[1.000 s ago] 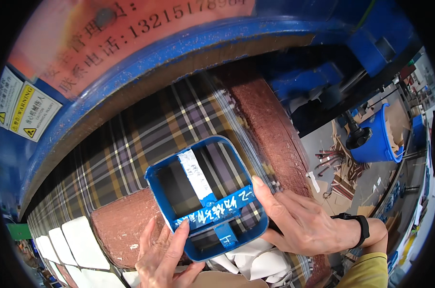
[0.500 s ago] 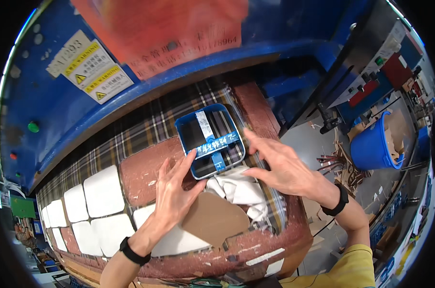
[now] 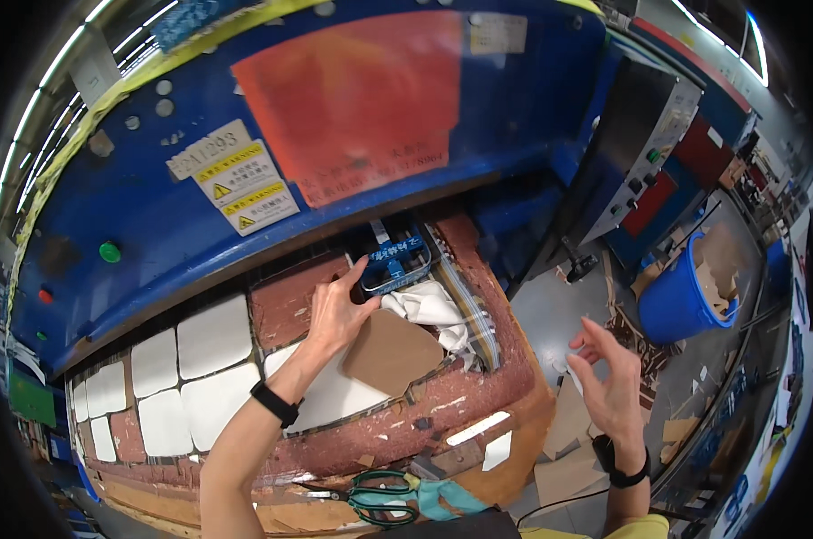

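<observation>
A blue cutting die (image 3: 394, 269), a rounded rectangular frame with crossbars, lies on the plaid fabric (image 3: 471, 310) at the machine's edge. Its far part is in shadow under the blue beam. My left hand (image 3: 336, 310) is open at the die's near left corner, index finger and thumb spread and seemingly touching the rim. Crumpled white cloth (image 3: 429, 304) and a brown flat piece (image 3: 393, 353) lie just in front of the die. Out over the floor on the right, my right hand (image 3: 611, 386) has bent fingers apart from the thumb; a small pale bit shows near the thumb tip.
White rounded pieces (image 3: 215, 335) lie in rows on the worn red-brown pad (image 3: 370, 447). Green-handled scissors (image 3: 381, 496) rest at the near edge. A blue bin (image 3: 671, 301) with cardboard scraps stands right, beside a dark control box (image 3: 644, 153). The blue machine beam (image 3: 182, 269) spans the back.
My right hand has left the die and swung right, out over the floor. The die now sits deeper under the beam, my left hand still beside it. The view has tilted up.
</observation>
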`<state>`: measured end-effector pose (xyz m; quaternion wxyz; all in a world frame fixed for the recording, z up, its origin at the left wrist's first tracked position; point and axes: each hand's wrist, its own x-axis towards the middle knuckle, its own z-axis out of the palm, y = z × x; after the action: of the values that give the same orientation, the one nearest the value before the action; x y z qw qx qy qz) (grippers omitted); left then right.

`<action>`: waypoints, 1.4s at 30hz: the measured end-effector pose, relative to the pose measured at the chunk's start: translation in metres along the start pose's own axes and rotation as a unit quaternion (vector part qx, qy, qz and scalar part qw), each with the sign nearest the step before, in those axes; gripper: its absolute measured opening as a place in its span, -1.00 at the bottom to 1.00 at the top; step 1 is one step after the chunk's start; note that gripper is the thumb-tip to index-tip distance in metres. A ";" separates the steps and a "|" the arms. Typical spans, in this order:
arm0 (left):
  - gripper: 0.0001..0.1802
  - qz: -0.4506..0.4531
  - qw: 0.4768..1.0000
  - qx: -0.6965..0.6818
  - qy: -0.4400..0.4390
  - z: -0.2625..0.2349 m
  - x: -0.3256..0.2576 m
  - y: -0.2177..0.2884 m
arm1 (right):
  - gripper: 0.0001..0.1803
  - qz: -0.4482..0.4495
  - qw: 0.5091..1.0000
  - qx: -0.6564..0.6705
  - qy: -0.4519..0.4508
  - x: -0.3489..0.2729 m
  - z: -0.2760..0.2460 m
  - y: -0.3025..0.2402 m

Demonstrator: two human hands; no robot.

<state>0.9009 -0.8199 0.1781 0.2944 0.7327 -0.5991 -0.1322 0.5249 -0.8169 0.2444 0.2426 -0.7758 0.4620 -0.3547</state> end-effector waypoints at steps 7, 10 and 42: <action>-0.19 -0.001 1.000 0.005 0.012 -0.040 -0.027 0.006 | -0.53 -0.118 0.992 0.036 -0.033 -0.031 0.013 -0.063; -0.20 0.032 0.998 0.017 -0.058 -0.100 -0.075 0.014 | -0.53 -0.136 0.983 0.071 -0.104 -0.023 0.023 -0.096; 0.09 -0.365 0.784 0.104 0.490 -0.536 -0.339 -0.323 | -0.16 -0.574 0.776 -0.201 -0.165 0.071 0.217 -0.367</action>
<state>1.3682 -0.3147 0.3577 0.4000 0.8891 -0.0716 0.2106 0.9155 -0.7026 0.3896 -0.0948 -0.9748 -0.0558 -0.1943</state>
